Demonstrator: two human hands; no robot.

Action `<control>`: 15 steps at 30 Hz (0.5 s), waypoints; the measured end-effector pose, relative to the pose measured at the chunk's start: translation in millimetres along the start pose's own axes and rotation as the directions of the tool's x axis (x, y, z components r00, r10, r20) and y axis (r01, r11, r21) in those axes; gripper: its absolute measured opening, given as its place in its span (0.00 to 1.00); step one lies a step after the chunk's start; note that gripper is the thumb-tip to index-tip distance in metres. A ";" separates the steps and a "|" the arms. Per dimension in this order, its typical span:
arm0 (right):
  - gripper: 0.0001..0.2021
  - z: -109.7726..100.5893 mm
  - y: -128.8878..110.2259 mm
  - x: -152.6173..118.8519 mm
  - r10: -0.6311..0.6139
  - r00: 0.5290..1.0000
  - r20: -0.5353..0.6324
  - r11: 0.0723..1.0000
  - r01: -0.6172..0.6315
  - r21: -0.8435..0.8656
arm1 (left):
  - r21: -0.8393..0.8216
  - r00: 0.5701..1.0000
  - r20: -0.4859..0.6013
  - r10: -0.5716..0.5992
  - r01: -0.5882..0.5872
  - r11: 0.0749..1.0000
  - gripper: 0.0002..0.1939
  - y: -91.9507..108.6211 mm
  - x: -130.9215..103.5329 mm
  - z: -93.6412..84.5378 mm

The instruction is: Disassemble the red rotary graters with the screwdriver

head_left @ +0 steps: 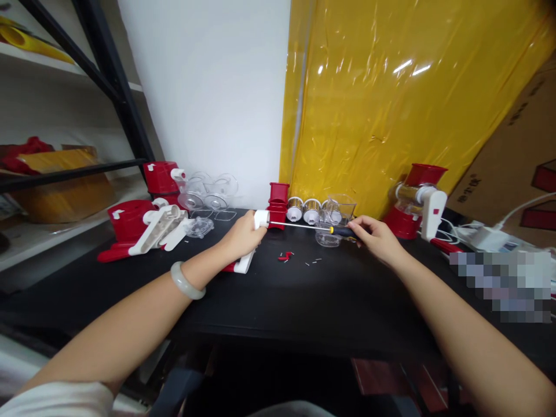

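Your left hand [242, 236] wraps a white-and-red plastic crank part [256, 229], grip closed round it, held just above the black counter [304, 301]. Your right hand [374, 236] pinches a screwdriver [313, 227] by its black-yellow handle, shaft level, tip at the part's white hub. Loose screws [310, 262] lie below it.

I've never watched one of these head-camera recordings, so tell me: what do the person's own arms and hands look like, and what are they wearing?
Both forearms are bare, with no gloves on either hand. The left hand has a pale, smooth, rounded bangle around its wrist, and a bit of white sleeve shows near that arm's upper end. The right hand and wrist carry no ring, watch or band that shows.
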State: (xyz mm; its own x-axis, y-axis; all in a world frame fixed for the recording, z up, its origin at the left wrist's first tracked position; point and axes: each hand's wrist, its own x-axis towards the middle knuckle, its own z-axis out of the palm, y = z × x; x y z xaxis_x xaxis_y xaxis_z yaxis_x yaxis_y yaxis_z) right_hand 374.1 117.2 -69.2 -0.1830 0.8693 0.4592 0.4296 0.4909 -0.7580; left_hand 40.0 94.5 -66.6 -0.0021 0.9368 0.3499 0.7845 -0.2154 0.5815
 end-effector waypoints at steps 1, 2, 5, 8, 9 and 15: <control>0.20 -0.7 0.5 0.0 -0.047 0.999 -0.020 0.999 0.047 -0.017 | -0.014 1.000 0.007 -0.011 0.011 1.000 0.06 -0.3 0.4 -0.4; 0.19 -1.3 1.3 -0.1 -0.090 0.995 -0.037 0.996 0.089 -0.028 | -0.026 1.000 0.011 -0.020 0.020 0.999 0.06 -0.5 0.8 -0.8; 0.16 -1.8 4.1 -0.6 -0.143 0.985 -0.093 0.990 0.143 -0.004 | -0.038 1.000 0.014 -0.023 0.024 0.999 0.05 -0.7 1.3 -0.9; 0.18 0.7 5.0 -0.8 -0.095 0.980 -0.177 0.981 0.122 0.149 | -0.059 1.000 0.010 -0.008 0.008 0.998 0.05 0.7 0.1 0.2; 0.19 2.2 4.7 -0.7 -0.074 0.977 -0.201 0.969 0.119 0.219 | -0.072 1.000 0.011 -0.003 0.004 0.997 0.05 1.7 -0.6 0.6; 0.24 8.6 2.7 1.0 0.009 0.980 -0.201 0.872 0.091 0.481 | -0.147 1.000 -0.002 0.009 -0.010 0.989 0.07 8.7 -4.9 -0.5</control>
State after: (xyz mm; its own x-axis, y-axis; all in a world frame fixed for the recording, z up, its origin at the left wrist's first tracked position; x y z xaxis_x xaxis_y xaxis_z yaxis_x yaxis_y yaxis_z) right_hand 367.5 119.8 -74.7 0.0024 0.8439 0.5366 -0.0674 0.5355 -0.8419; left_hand 46.5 87.8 -63.0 0.0042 0.9343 0.3566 0.6847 -0.2626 0.6799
